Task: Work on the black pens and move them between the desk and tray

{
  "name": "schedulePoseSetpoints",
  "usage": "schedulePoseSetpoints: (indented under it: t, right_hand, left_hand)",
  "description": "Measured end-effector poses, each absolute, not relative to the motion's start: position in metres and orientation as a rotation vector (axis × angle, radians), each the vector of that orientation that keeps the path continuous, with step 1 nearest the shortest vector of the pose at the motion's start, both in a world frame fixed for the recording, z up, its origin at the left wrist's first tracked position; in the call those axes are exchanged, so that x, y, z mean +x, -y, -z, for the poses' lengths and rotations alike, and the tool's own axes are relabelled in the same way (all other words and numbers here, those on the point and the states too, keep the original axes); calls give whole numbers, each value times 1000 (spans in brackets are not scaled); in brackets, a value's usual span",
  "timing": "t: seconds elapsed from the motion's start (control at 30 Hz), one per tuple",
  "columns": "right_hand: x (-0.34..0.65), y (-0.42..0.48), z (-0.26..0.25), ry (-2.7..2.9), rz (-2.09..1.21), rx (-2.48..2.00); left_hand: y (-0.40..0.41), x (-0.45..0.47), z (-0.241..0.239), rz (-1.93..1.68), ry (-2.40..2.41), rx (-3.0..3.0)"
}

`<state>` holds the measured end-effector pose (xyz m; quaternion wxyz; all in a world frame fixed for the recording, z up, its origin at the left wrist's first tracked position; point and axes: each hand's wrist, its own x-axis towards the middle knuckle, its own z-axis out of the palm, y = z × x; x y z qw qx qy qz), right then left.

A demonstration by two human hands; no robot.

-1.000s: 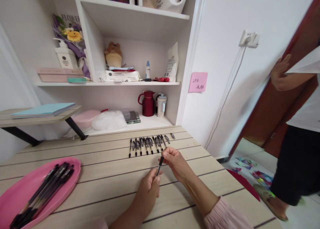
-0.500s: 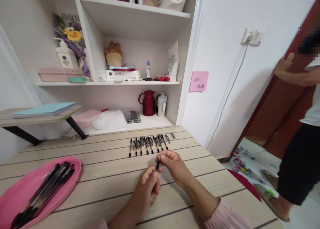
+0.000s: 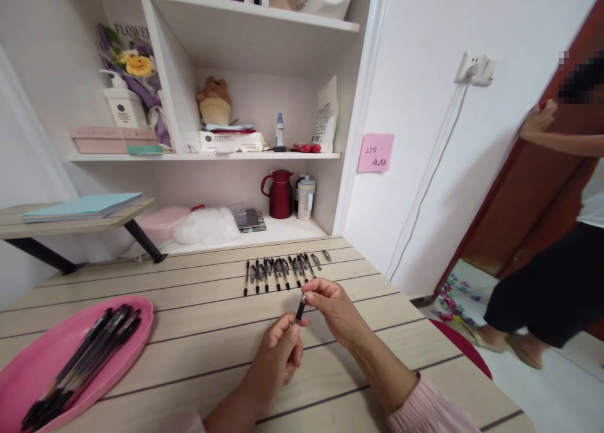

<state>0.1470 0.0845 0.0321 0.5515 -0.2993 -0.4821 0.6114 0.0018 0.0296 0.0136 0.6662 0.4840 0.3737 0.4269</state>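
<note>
Head view showed the left hand (image 3: 282,346) gripping a pen (image 3: 300,310), the right hand (image 3: 334,308) pinching its far end, above the surface (image 3: 202,338).

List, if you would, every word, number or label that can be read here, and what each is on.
"FLOWER": on the bouquet, at the top; its end may be hidden.
"250": handwritten on the pink note; the characters below are unclear.
Too small or blurred to read: print on the pump bottle, white box, bag and jug.
Pens: no legible print.
</note>
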Motion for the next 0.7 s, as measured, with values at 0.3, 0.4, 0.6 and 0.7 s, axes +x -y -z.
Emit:
schedulePoseSetpoints:
  t: [0.3, 0.4, 0.6, 0.7]
  right_hand:
    - [149, -84, -35, 1166, -1472, -708]
    - [149, -83, -37, 1183, -1488, -693]
    - [146, -81, -37, 1192, -1494, -665]
    - [146, -80, -37, 1169, -1526, -652]
  left_hand:
    - [-31, 1, -15, -937, -867, 1078]
    - [-31, 1, -15, -938, -879, 1081]
    - [-33, 2, -11, -942, -884, 1100]
    - [-33, 3, -10, -959, -892, 1108]
